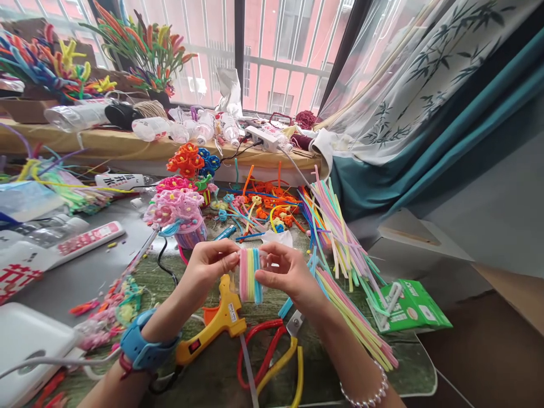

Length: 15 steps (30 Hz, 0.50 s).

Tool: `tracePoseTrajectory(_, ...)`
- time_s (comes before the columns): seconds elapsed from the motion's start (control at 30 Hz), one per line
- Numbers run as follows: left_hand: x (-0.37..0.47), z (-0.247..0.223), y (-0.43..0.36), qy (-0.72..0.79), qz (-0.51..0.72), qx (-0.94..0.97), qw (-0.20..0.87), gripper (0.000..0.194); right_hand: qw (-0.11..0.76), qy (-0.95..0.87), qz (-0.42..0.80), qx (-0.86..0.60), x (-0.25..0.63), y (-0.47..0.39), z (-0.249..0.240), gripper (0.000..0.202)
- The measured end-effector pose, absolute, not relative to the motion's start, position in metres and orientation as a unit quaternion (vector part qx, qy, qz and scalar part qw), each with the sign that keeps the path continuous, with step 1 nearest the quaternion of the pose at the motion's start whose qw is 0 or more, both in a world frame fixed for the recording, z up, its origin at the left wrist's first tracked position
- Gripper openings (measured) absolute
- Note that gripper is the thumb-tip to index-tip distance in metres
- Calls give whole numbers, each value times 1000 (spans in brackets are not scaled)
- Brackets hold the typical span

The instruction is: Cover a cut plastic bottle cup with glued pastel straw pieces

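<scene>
We find a yellow glue gun (227,316) and scissors (294,324) on the desk (414,368), nearer us than the pipe-cleaner-wrapped cylinder (250,276), and a pink bouquet (174,209) beyond the left hand (216,262). Both wrists angle inward; left and right hand (289,275) fingers clamp the cylinder's opposite sides, above the desk. Pipe cleaners (357,317) crowd the right; bare surface borders the rounded near-right corner.

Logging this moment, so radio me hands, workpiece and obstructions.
Both hands closed on striped pipe-cleaner bundle, held upright. Yellow glue gun and red-and-yellow-handled scissors lie close below.
</scene>
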<state>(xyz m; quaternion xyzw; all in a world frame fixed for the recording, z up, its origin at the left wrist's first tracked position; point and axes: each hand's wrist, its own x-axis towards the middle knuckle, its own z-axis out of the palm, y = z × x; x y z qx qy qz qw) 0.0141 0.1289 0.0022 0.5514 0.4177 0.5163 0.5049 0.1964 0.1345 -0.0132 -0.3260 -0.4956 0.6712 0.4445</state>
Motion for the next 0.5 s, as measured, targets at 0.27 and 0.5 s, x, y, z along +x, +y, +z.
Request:
tracePoseTrajectory(0.27,16,2,130,422,528,514,528,23,393,-558,657,-321,203,131,-7,58)
tracePoseTrajectory(0.5,17,2,130,426,530,504,533,22,383,-586,638,-321,205,132,-9,62)
